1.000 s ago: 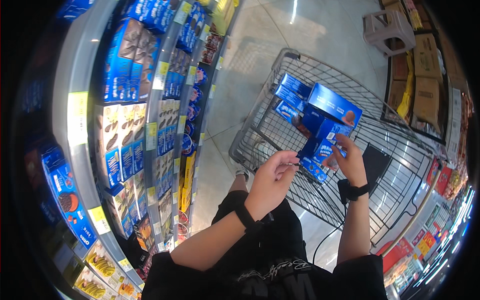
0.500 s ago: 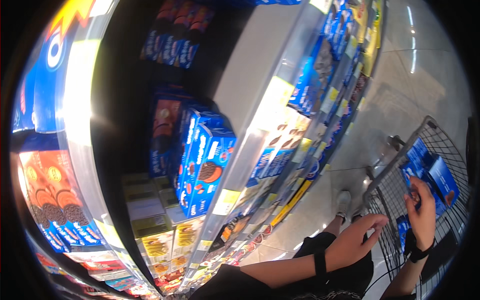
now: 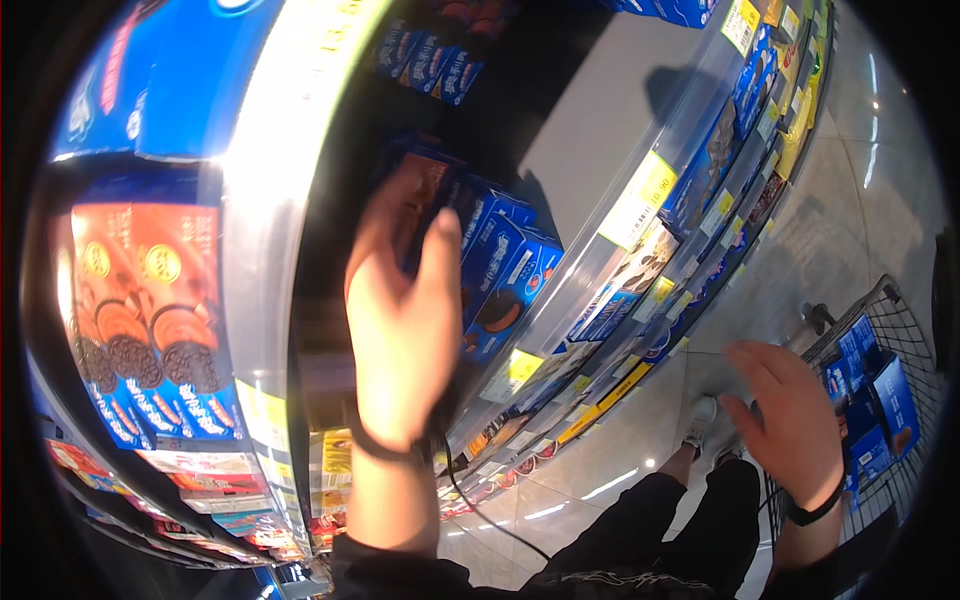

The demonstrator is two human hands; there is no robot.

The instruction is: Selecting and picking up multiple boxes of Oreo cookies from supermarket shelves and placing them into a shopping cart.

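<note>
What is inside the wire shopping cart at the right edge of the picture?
Inside the wire shopping cart lie several blue boxes. The right hand, open, is held in front of the cart's near side, so anything behind it or lower in the basket cannot be seen.
</note>
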